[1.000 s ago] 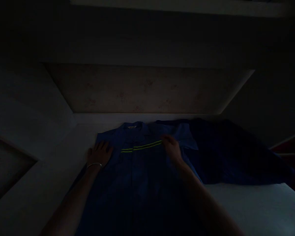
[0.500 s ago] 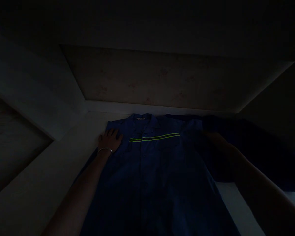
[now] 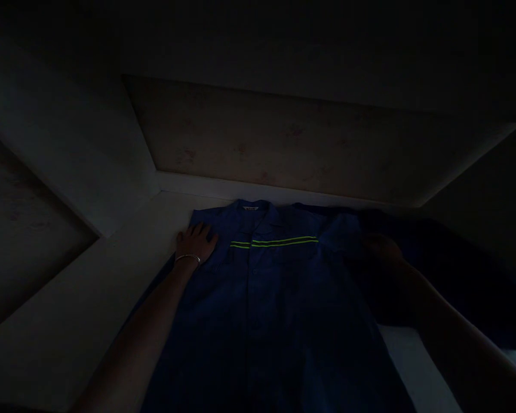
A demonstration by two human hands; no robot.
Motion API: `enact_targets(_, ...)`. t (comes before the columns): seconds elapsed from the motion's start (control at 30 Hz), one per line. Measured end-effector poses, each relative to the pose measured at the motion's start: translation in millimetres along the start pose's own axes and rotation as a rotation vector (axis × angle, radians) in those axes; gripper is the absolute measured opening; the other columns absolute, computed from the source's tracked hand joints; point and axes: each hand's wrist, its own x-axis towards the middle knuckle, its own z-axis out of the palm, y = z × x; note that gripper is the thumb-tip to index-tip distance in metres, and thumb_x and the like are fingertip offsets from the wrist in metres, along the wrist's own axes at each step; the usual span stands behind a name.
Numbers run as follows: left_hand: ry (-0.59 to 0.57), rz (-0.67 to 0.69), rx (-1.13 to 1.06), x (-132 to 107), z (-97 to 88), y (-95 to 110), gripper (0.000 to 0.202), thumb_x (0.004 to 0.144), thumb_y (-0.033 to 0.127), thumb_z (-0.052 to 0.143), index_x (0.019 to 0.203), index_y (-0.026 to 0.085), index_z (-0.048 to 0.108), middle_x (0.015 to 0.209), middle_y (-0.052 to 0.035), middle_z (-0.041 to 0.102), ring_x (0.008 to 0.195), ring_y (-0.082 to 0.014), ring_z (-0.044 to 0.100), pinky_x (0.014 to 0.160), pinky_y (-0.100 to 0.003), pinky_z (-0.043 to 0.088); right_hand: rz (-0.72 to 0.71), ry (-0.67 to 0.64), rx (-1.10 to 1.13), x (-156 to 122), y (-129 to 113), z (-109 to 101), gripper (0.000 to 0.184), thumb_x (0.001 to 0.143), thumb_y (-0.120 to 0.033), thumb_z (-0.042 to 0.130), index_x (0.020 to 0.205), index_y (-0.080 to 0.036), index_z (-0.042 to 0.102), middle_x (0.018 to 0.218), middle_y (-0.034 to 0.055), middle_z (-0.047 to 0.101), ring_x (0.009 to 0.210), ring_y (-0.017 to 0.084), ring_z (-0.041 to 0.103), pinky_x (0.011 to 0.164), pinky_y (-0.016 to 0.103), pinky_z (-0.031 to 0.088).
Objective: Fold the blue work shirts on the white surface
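A blue work shirt (image 3: pixel 279 287) lies front side up, its collar at the far end and two yellow-green stripes across the chest. My left hand (image 3: pixel 195 242), with a bracelet at the wrist, presses flat on the shirt's shoulder at the left, fingers spread. At the opposite side, my right hand (image 3: pixel 383 248) is curled at the end of the shirt's sleeve (image 3: pixel 341 232) and appears to grip it. Deep shadow hides most of its fingers. Beneath and beyond that hand spreads a darker navy cloth (image 3: pixel 451 269).
The shirt rests on a pale flat surface (image 3: pixel 90 310). Behind it rises a panel with a faint flower pattern (image 3: pixel 258 143), framed by a raised border. Another slanted panel (image 3: pixel 21 218) stands at the left. The whole scene is very dark.
The sleeve on the right has been drawn outward and looks more raised and spread, with my right hand slightly farther right. My left hand stays on the shoulder. The view has shifted slightly.
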Motion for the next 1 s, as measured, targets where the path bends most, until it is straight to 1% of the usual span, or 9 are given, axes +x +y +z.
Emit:
enact_targets(0.13, 0.007, 0.010, -0.006, 0, 0.8, 0, 0.062, 0.088, 0.061, 0.024, 0.137, 0.031, 0.047, 0.150, -0.0061, 0.043, 0.136, -0.0312, 0.036, 0.108, -0.061, 0.025, -0.074, -0.002, -0.036, 7, -36, -21, 0.029, 0.086, -0.028, 0.056, 0.106, -0.013, 0.070, 0.113, 0.0191, 0.068, 0.097, 0.024, 0.065, 0.080, 0.033, 0.047)
enact_targets(0.27, -0.003, -0.003, -0.009, 0, -0.9, 1, 0.062, 0.088, 0.061, 0.025, 0.137, 0.030, 0.047, 0.150, -0.0062, 0.043, 0.136, -0.0313, 0.035, 0.109, -0.062, 0.023, -0.294, 0.013, -0.221, -3, -104, -32, 0.029, 0.091, -0.026, 0.050, 0.108, -0.012, 0.068, 0.110, 0.0187, 0.068, 0.097, 0.026, 0.063, 0.082, 0.034, 0.043)
enact_targets(0.43, 0.005, 0.004, -0.021, -1, -1.5, 1, 0.061, 0.088, 0.061, 0.025, 0.136, 0.031, 0.048, 0.149, -0.0055, 0.044, 0.136, -0.0311, 0.035, 0.108, -0.063, 0.024, -0.732, -0.207, -0.374, -63, -176, -9, 0.028, 0.091, -0.019, 0.045, 0.111, -0.019, 0.065, 0.112, 0.0093, 0.069, 0.096, 0.023, 0.065, 0.085, 0.031, 0.044)
enact_targets(0.53, 0.018, 0.000, -0.025, -1, 0.1, 0, 0.061, 0.088, 0.062, 0.024, 0.135, 0.032, 0.049, 0.149, -0.0052, 0.044, 0.136, -0.0304, 0.035, 0.109, -0.061, 0.023, -0.849, -0.308, -0.406, -96, -196, 6, 0.029, 0.093, -0.032, 0.047, 0.117, -0.024, 0.062, 0.117, 0.0051, 0.068, 0.094, 0.023, 0.065, 0.083, 0.032, 0.046)
enact_targets(0.6, 0.018, -0.003, -0.029, -1, 0.8, -1, 0.061, 0.088, 0.062, 0.024, 0.135, 0.032, 0.049, 0.150, -0.0051, 0.043, 0.136, -0.0307, 0.035, 0.110, -0.060, 0.023, -0.839, -0.278, -0.371, -102, -200, 12, 0.035, 0.095, -0.041, 0.043, 0.121, -0.025, 0.059, 0.120, 0.0046, 0.066, 0.095, 0.023, 0.065, 0.084, 0.033, 0.047)
enact_targets(0.73, 0.019, 0.002, -0.024, -1, 0.4, 0, 0.060, 0.088, 0.061, 0.025, 0.135, 0.032, 0.049, 0.149, -0.0054, 0.044, 0.136, -0.0314, 0.036, 0.109, -0.061, 0.022, -0.730, -0.058, -0.307, -86, -188, 29, 0.046, 0.097, -0.045, 0.036, 0.134, -0.020, 0.050, 0.137, 0.0099, 0.055, 0.118, 0.027, 0.054, 0.100, 0.042, 0.041)
enact_targets(0.8, 0.018, 0.004, -0.021, -2, -0.6, 1, 0.060, 0.088, 0.061, 0.025, 0.135, 0.031, 0.049, 0.149, -0.0058, 0.044, 0.135, -0.0317, 0.036, 0.109, -0.062, 0.022, -0.650, -0.095, -0.362, -79, -172, 49, 0.053, 0.096, -0.050, 0.035, 0.141, -0.023, 0.042, 0.148, 0.0097, 0.043, 0.130, 0.031, 0.042, 0.106, 0.054, 0.034)
enact_targets(0.9, -0.001, 0.001, -0.022, -1, -2.1, 1, 0.060, 0.088, 0.060, 0.025, 0.136, 0.031, 0.048, 0.150, -0.0062, 0.043, 0.136, -0.0316, 0.035, 0.108, -0.062, 0.023, -0.568, -0.268, -0.484, -80, -145, 86, 0.058, 0.095, -0.059, 0.029, 0.145, -0.030, 0.036, 0.155, 0.0066, 0.031, 0.138, 0.035, 0.029, 0.103, 0.073, 0.022)
enact_targets(1.0, -0.006, 0.004, -0.021, -1, -2.3, 1, 0.060, 0.089, 0.060, 0.025, 0.136, 0.031, 0.048, 0.150, -0.0055, 0.043, 0.136, -0.0313, 0.035, 0.109, -0.061, 0.023, -0.556, -0.279, -0.521, -87, -128, 111, 0.060, 0.095, -0.061, 0.022, 0.146, -0.032, 0.034, 0.157, 0.0049, 0.027, 0.141, 0.034, 0.023, 0.102, 0.076, 0.016)
